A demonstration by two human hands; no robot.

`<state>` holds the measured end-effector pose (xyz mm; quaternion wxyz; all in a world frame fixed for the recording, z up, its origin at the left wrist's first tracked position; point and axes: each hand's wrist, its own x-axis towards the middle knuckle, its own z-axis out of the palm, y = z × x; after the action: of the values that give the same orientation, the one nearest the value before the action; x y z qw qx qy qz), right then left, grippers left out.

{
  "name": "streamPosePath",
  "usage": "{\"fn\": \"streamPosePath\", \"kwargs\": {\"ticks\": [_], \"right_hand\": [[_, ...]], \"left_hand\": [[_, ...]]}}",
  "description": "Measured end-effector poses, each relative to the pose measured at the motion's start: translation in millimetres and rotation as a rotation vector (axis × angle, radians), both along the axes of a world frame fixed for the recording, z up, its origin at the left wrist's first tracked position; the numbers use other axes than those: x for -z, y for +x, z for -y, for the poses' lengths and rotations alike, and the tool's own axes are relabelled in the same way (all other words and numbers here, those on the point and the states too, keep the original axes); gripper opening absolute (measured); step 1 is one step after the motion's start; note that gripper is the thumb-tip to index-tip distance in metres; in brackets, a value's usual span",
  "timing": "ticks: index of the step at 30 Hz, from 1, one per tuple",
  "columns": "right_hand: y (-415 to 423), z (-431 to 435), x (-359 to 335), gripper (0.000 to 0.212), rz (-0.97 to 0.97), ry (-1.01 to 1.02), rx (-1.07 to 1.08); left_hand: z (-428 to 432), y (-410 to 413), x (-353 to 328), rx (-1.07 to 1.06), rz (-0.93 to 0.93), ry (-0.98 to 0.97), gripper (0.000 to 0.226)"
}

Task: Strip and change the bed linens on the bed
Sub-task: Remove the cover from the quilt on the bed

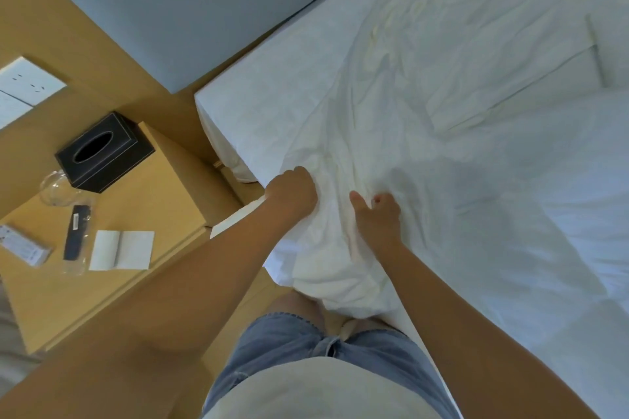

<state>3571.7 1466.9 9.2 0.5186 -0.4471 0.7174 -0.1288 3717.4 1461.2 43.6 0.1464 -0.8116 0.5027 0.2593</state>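
Observation:
A crumpled white sheet (pixel 425 85) lies across the bed, bunched toward the near side edge and hanging over it. Under it the mattress (pixel 258 78) is covered in smooth white fabric at the head corner. My left hand (pixel 292 192) grips a fold of the sheet at the bed's edge, fingers curled into the cloth. My right hand (pixel 376 214) holds the bunched sheet just to the right, thumb raised and fingers curled into the folds. A white duvet (pixel 578 201) lies on the right part of the bed.
A grey padded headboard (pixel 190 3) runs along the top left. A wooden nightstand (pixel 160 194) stands left of the bed with a black tissue box (pixel 103 151), a glass (pixel 56 187), a remote (pixel 75 231) and a white pad (pixel 121 250). Wall sockets (pixel 25 83) sit at far left.

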Motion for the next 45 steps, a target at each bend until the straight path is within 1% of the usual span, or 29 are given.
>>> {"fn": "streamPosePath", "kwargs": {"ticks": [2,3,4,6,8,10,12,13,15,16,18,20,22,24,26,27,29,31,33,34,35,36,38,39,40,41,42,43,45], "right_hand": [[6,8,-3,0.071,0.084,0.176,0.069],[9,13,-4,0.084,0.089,0.237,0.079],[12,19,-6,0.089,0.096,0.278,0.080],[25,35,-11,0.080,0.196,0.299,0.147],[51,54,-24,0.062,0.341,0.265,0.252],[90,79,-43,0.051,0.380,0.165,0.252],[135,102,-60,0.048,0.404,0.082,0.211],[155,111,-67,0.049,0.415,0.070,0.200],[189,129,-69,0.055,0.427,0.068,0.217],[203,137,-63,0.057,0.412,0.066,0.228],[230,153,-39,0.050,0.361,0.016,0.213],[253,169,2,0.041,0.261,-0.058,0.163],[264,176,56,0.031,0.073,-0.051,0.026],[259,168,105,0.025,-0.091,-0.003,-0.126],[247,146,135,0.022,-0.135,0.017,-0.250],[240,134,140,0.023,-0.129,-0.013,-0.295],[225,116,141,0.026,-0.071,-0.066,-0.332],[207,110,129,0.026,0.057,0.006,-0.249],[191,111,111,0.013,0.230,0.098,-0.114],[183,110,102,0.009,0.277,0.062,-0.085],[174,107,93,0.013,0.270,-0.037,-0.089],[164,101,84,0.017,0.226,-0.186,-0.082],[143,87,73,0.015,0.028,-0.516,-0.008],[131,78,73,0.018,-0.093,-0.601,0.067],[119,68,76,0.025,-0.187,-0.602,0.171],[108,60,81,0.036,-0.239,-0.500,0.289],[101,51,84,0.051,-0.223,-0.320,0.388],[96,43,88,0.063,-0.120,-0.126,0.449],[96,31,92,0.065,0.169,0.084,0.476]], "left_hand": [[3,4,-2,-0.123,-0.186,-0.067,0.018],[8,6,-6,-0.174,-0.290,-0.083,0.021],[14,8,-13,-0.206,-0.385,-0.096,0.027],[30,21,-34,-0.208,-0.530,-0.154,0.036],[47,50,-60,-0.198,-0.650,-0.247,0.023],[63,91,-89,-0.213,-0.704,-0.318,0.016],[76,141,-112,-0.207,-0.706,-0.367,0.017],[81,164,-122,-0.208,-0.716,-0.377,0.021],[98,208,-127,-0.199,-0.737,-0.389,0.017],[110,228,-122,-0.173,-0.713,-0.404,0.014],[136,263,-90,-0.071,-0.551,-0.442,0.021],[169,286,-29,0.045,-0.331,-0.420,0.036],[191,291,52,0.172,-0.136,-0.327,0.044],[199,280,131,0.189,-0.078,-0.219,0.048],[194,257,186,0.100,-0.050,-0.129,0.053],[188,244,202,0.085,-0.016,-0.137,0.054],[172,219,214,0.079,0.010,-0.260,0.054],[152,199,202,0.035,-0.085,-0.402,0.058],[128,181,179,0.001,-0.282,-0.502,0.058],[115,171,167,-0.009,-0.396,-0.519,0.057],[102,160,156,-0.006,-0.494,-0.508,0.057],[89,148,147,0.008,-0.569,-0.475,0.056],[65,122,136,0.027,-0.697,-0.390,0.055],[55,109,134,0.034,-0.742,-0.339,0.056],[48,97,133,0.049,-0.751,-0.295,0.058],[42,87,135,0.068,-0.722,-0.262,0.061],[40,80,138,0.079,-0.676,-0.238,0.062],[39,76,142,0.082,-0.629,-0.227,0.060],[40,71,149,0.103,-0.561,-0.221,0.054]]}}
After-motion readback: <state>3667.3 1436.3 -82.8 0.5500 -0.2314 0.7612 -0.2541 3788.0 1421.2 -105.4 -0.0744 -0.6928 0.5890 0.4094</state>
